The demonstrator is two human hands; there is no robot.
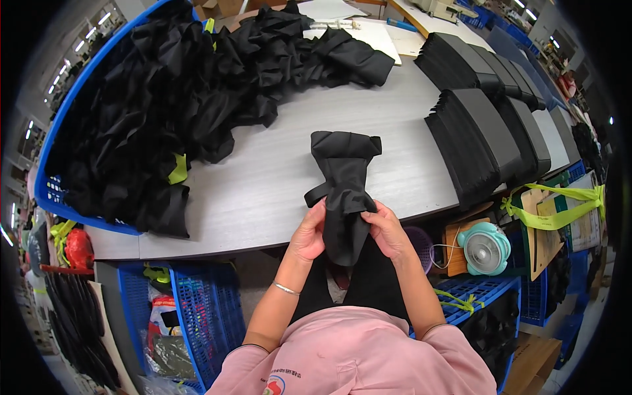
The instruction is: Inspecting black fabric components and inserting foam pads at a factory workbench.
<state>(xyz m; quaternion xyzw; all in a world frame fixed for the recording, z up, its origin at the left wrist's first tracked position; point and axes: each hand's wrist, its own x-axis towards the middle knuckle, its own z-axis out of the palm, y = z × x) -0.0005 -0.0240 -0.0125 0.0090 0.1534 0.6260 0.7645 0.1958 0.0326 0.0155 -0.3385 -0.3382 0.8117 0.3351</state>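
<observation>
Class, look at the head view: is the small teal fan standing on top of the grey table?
No, the teal fan sits below the grey table edge, to the person's right, on a wooden board.

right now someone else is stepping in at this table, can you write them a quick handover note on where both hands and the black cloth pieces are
Left hand: gripping the near end of a black cloth piece at the table's front edge.
Right hand: gripping the same piece from the other side. Its far end lies folded flat on the table.
Unsorted: a large loose heap of black cloth spills from the blue bin on the left across the table's back.
Done: neat stacks of folded black pieces stand along the right side.
Left: the piece in hand looks only partly folded, and the heap is untouched by either hand.
</observation>
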